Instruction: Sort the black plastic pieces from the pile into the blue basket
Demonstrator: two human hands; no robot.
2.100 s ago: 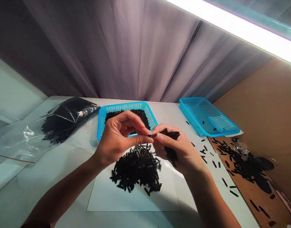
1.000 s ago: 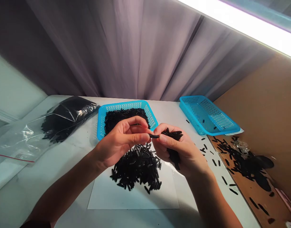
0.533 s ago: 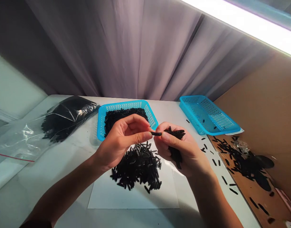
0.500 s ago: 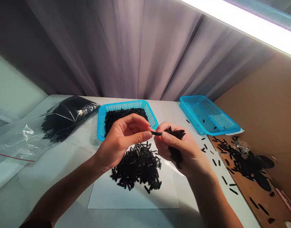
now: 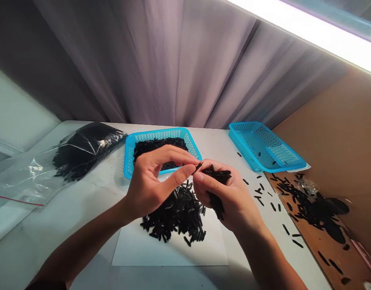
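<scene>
Between the fingertips of both hands is one small black piece (image 5: 197,168). My left hand (image 5: 157,181) pinches it with thumb and forefinger, the other fingers extended. My right hand (image 5: 230,193) is closed around a bunch of black pieces (image 5: 216,189), and its thumb and forefinger meet the same small piece. Below the hands, a loose pile of black pieces (image 5: 176,217) lies on a white sheet (image 5: 170,253). Behind my left hand stands a blue basket (image 5: 128,157) filled with similar black pieces, partly hidden by the hand.
A clear bag (image 5: 85,151) of black material lies at the left. A second blue basket (image 5: 252,155) at the right back holds a few pieces. Scattered black pieces (image 5: 312,209) and dark oval items lie on a brown board (image 5: 315,241) at the right. A curtain (image 5: 161,60) hangs behind.
The right hand has shifted slightly left and turned with its bunch. The small piece between the fingertips has tilted from level to slanting, and the left fingers have straightened over it.
</scene>
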